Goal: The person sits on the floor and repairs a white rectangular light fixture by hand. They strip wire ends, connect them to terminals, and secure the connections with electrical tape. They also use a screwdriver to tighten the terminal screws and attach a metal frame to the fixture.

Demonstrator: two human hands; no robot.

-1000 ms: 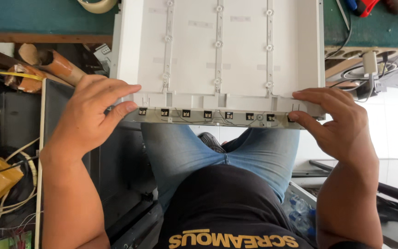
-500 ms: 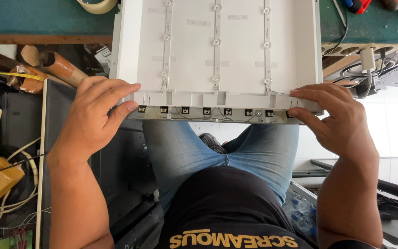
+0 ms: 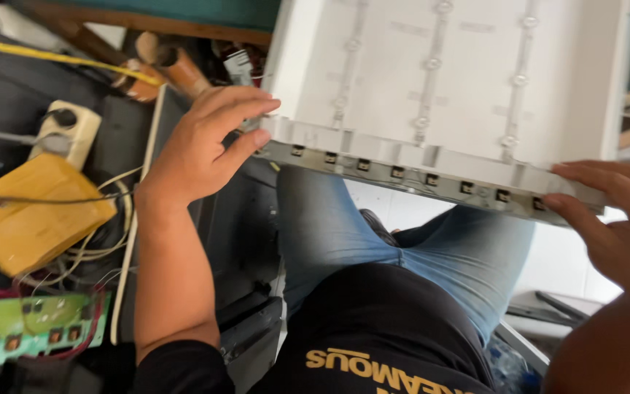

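A large white panel (image 3: 468, 80) with three rows of small round lenses on strips lies tilted across the top of the view, its near edge lined with small dark clips. My left hand (image 3: 202, 149) grips the panel's near left corner, thumb under the edge and fingers on top. At the near right corner my right hand (image 3: 617, 215) holds the same edge, fingers curled over it. Below the panel are my legs in blue jeans (image 3: 410, 248) and a black shirt.
To the left lie a yellow box (image 3: 34, 211), a beige power strip (image 3: 67, 131), tangled cables and a green circuit board (image 3: 27, 328). A dark flat frame (image 3: 235, 241) stands beside my left leg. A green-topped bench edge (image 3: 184, 18) runs along the top.
The view has swung left and the panel now sits tilted, its right end lower. Both hands keep their hold on the near corners.
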